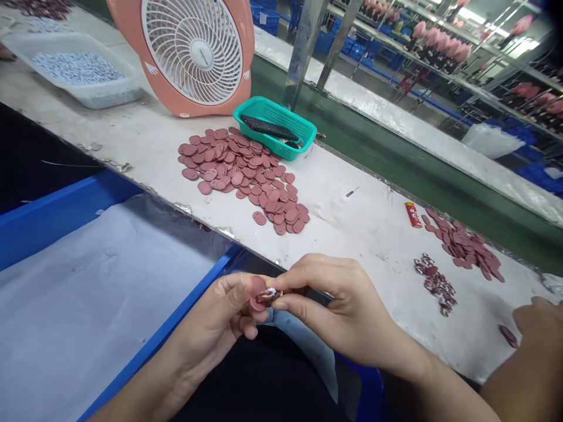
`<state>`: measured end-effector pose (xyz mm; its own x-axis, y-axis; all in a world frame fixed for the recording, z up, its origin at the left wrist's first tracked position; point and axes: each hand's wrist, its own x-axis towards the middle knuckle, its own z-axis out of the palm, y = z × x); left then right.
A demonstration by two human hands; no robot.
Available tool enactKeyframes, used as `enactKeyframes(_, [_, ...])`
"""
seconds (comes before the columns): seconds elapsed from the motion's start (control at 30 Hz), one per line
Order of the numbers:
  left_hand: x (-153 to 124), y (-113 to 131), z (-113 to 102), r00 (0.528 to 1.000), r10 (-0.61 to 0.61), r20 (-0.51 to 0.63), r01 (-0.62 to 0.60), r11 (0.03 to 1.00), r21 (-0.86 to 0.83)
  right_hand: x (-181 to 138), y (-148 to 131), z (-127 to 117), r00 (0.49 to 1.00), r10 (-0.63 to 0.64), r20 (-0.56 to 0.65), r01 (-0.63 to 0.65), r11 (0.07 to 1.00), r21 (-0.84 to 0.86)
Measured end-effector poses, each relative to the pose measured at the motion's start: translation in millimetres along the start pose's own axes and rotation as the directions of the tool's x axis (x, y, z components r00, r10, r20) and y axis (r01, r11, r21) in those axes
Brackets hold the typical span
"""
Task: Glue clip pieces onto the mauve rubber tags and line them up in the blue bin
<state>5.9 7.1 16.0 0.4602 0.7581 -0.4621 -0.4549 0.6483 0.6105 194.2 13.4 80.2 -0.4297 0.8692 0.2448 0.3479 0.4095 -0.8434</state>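
Observation:
My left hand point(226, 308) pinches reddish-brown oval pieces point(257, 287) between thumb and fingers, just in front of the table edge. Two rounded faces show there, spread apart. My right hand point(332, 296) meets it from the right, thumb and forefinger closed on a small part point(273, 293) with white and dark bits at the oval pieces. What exactly that part is stays mostly hidden by the fingertips. Beyond my hands lies a large pile of similar flat oval pieces point(237, 161), some showing small holes.
On the table point(347, 225) stand an orange fan point(202, 55), a green basket point(275, 126) with a black object, and a white tray point(94, 88) of small pieces. More ovals point(470, 249) and shiny bits point(435, 284) lie right, near another person's hand point(539, 322). A blue bin point(162, 340) is left.

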Motion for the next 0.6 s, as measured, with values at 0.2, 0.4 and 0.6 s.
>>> enactKeyframes(0.2, [-3,0,1,1.0,0.0,-0.01,0.001,0.999,0.042,0,-2,-1,0.999,-0.054,0.005,0.054,0.997,-0.058])
enactKeyframes(0.4, [-8,1,2,0.999,0.031,0.025,-0.032,0.999,0.035,-5,-7,0,0.994,-0.1,0.043,0.102,0.993,-0.06])
enactKeyframes(0.6, [-9,2,9,0.997,0.047,0.065,-0.048,0.999,0.006,-8,-11,0,0.994,-0.103,0.044,0.107,0.99,-0.091])
